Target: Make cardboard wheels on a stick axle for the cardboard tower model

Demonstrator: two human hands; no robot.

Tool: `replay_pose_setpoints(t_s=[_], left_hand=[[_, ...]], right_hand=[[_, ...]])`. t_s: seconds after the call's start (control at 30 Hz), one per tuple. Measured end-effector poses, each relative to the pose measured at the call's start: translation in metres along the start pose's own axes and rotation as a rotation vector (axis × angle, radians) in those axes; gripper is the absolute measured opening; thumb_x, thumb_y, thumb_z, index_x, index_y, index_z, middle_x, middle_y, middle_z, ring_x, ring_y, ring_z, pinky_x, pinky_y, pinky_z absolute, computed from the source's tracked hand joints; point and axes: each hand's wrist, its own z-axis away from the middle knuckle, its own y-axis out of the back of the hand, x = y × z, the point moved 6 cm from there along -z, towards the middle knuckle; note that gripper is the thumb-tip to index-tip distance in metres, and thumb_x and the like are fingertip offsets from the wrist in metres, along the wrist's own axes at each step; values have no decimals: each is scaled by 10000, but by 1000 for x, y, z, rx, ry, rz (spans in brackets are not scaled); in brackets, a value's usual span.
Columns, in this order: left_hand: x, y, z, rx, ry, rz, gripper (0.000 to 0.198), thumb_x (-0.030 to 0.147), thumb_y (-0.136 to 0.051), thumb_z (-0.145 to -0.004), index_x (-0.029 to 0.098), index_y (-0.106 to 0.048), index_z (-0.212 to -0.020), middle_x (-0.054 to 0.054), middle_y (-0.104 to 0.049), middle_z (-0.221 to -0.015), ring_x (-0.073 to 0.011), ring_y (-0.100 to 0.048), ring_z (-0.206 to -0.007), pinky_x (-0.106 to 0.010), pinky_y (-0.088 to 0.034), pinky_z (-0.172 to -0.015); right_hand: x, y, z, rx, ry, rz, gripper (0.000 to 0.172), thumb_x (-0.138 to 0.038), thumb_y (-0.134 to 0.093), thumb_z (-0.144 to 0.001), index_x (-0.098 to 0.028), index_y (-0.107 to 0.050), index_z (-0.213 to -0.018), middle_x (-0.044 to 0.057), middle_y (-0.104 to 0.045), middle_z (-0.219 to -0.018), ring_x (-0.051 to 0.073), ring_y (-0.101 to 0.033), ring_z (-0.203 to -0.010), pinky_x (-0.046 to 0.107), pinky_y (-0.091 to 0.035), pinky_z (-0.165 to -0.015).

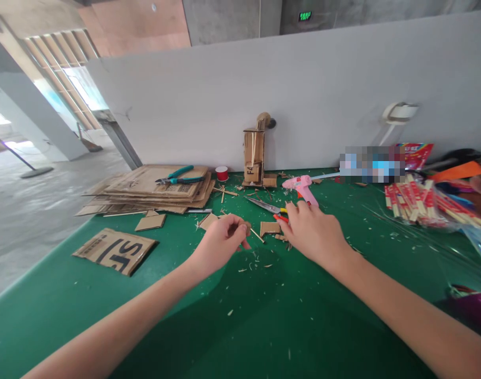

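My left hand (220, 241) is closed above the green table (208, 337), pinching a small brown piece (247, 227) that looks like cardboard. To its right, my right hand (313, 231) reaches over the red and yellow handles of the scissors (264, 205); its fingers hide part of them. The scissors' blades point to the back left. Just beyond that hand lies a pink glue gun (301, 188). Between my hands are a thin wooden stick (258, 235) and a cut cardboard piece (269, 228). Farther back, an upright cardboard model (254, 152) stands near the wall.
Stacked cardboard (145, 184) at the back left carries teal-handled pliers (180, 178). A printed cardboard piece (116, 251) lies nearer. A red spool (222, 173) stands by the wall. Packaged sticks (414, 200) lie at the right. Scraps are scattered around the middle.
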Motion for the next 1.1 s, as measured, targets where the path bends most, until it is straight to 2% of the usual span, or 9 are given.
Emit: replay_pose_setpoints(t_s=[0.1,0.17,0.27,0.37,0.57,0.67,0.77,0.93,1.1], left_hand=[[-5,0,-1,10,-31,-29,209,324,-425,-892,189,-488,-745,-1,-618,-611,-143,-612,-595,-262,-453,-555],[-8,-1,-2,11,-41,-18,208,321,-418,-897,189,-483,-749,3,-612,-602,-142,-618,-594,-260,-452,-552],[-10,-2,-3,17,-6,72,179,309,-449,-881,179,-493,-766,-9,-630,-665,-144,-647,-640,-261,-478,-574],[-11,-1,-3,43,44,205,125,284,-515,-842,171,-491,-796,-25,-643,-797,-138,-662,-657,-265,-507,-585],[-6,-1,-2,62,49,306,123,274,-568,-808,161,-521,-798,28,-562,-611,-110,-579,-570,-238,-478,-542],[-6,-2,-2,57,63,335,134,282,-562,-808,150,-561,-791,24,-555,-600,-107,-552,-563,-231,-455,-531],[-9,-4,-1,25,69,303,141,283,-558,-809,149,-578,-767,14,-572,-622,-110,-564,-583,-231,-447,-538],[-9,-10,2,-50,58,266,131,241,-530,-821,150,-569,-735,-4,-599,-679,-110,-598,-620,-220,-441,-536],[-7,-7,4,-1,82,314,121,253,-549,-818,147,-559,-761,3,-588,-658,-99,-575,-575,-219,-426,-518]], right_hand=[[15,-14,-2,-111,-50,86,431,-454,-323,-932,-116,-587,-968,150,-629,-750,264,-615,-587,296,-327,-428],[15,-19,-3,-160,-24,37,368,-396,-343,-927,-121,-586,-948,123,-633,-701,248,-614,-561,288,-310,-419],[5,-17,-4,-136,26,-36,211,-262,-430,-870,-121,-585,-894,124,-643,-769,242,-627,-643,290,-331,-454],[-12,-16,-2,-106,121,-203,184,-166,-418,-868,-120,-575,-952,125,-634,-877,225,-623,-745,294,-387,-536],[-35,-21,6,-126,149,-626,221,-203,-343,-948,-172,-556,-998,76,-608,-917,188,-587,-845,302,-450,-693],[-40,-13,6,-117,209,-505,245,-293,-361,-954,-182,-578,-928,84,-610,-895,221,-572,-890,333,-458,-719],[-28,-1,1,-49,211,-190,291,-275,-342,-948,-139,-599,-948,136,-622,-912,283,-565,-915,402,-449,-747],[17,-22,-1,-408,-19,100,287,0,-419,-771,-52,-636,-953,225,-644,-893,334,-613,-844,362,-428,-568],[28,-36,-3,-449,26,70,281,-11,-433,-741,-81,-643,-915,199,-661,-902,302,-643,-783,346,-413,-549]])
